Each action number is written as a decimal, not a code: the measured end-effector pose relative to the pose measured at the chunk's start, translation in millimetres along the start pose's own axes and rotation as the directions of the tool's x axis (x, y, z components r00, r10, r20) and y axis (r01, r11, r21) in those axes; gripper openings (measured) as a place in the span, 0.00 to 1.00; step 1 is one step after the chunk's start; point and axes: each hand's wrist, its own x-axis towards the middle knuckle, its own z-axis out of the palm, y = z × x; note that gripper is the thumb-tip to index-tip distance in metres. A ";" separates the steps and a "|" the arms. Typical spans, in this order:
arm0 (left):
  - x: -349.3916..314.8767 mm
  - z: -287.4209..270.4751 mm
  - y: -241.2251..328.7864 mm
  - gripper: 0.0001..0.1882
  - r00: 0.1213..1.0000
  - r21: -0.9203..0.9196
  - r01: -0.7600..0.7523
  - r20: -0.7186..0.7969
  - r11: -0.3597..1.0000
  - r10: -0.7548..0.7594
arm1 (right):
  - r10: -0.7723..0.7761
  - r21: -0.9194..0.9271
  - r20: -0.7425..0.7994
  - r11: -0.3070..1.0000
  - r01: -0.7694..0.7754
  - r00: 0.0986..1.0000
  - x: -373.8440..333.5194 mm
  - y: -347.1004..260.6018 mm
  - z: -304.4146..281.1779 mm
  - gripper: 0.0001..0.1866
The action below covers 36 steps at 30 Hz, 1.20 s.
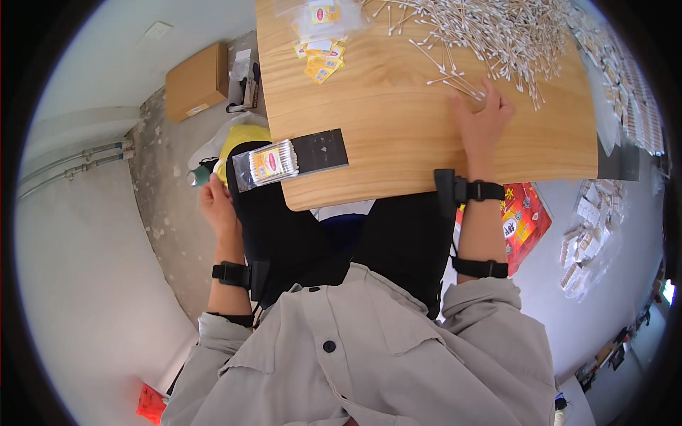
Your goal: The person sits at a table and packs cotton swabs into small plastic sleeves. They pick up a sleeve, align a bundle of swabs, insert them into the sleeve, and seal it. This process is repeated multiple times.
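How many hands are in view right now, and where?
2: the left hand, off the left edge of the wooden table, and the right hand, over the table at the near side of the cotton swab pile.

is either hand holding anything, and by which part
Cannot be told: the right hand is at the cotton swabs, the left hand beside the table, neither showing a clear grip.
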 end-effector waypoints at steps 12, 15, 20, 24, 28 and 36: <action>-118.6 133.7 82.0 0.37 0.384 0.055 -0.856 0.733 0.515 0.561 | -0.192 0.321 0.285 0.942 0.095 0.939 -31.4 -34.7 -1.8 0.09; -125.0 171.9 72.0 0.40 0.327 0.122 -0.910 0.797 0.395 0.507 | -0.130 0.456 0.326 0.889 -0.035 0.936 -41.2 -58.3 -1.3 0.11; -126.6 185.1 63.5 0.39 0.305 0.208 -0.944 0.847 0.256 0.436 | 0.045 0.320 0.088 0.945 -0.071 0.995 -20.5 -45.1 3.9 0.14; -128.0 175.8 65.4 0.38 0.288 0.194 -0.948 0.859 0.252 0.423 | -0.054 0.107 0.179 0.994 0.035 0.982 -8.8 -43.5 6.8 0.13; -127.0 171.1 62.1 0.37 0.256 0.138 -0.949 0.861 0.283 0.440 | -0.050 0.176 0.310 0.984 -0.006 0.950 -14.7 -48.3 4.3 0.12; -119.0 172.3 57.0 0.20 0.464 0.140 -0.851 0.651 0.506 0.601 | -0.127 0.304 0.344 0.953 0.017 0.930 -21.9 -51.8 -5.4 0.11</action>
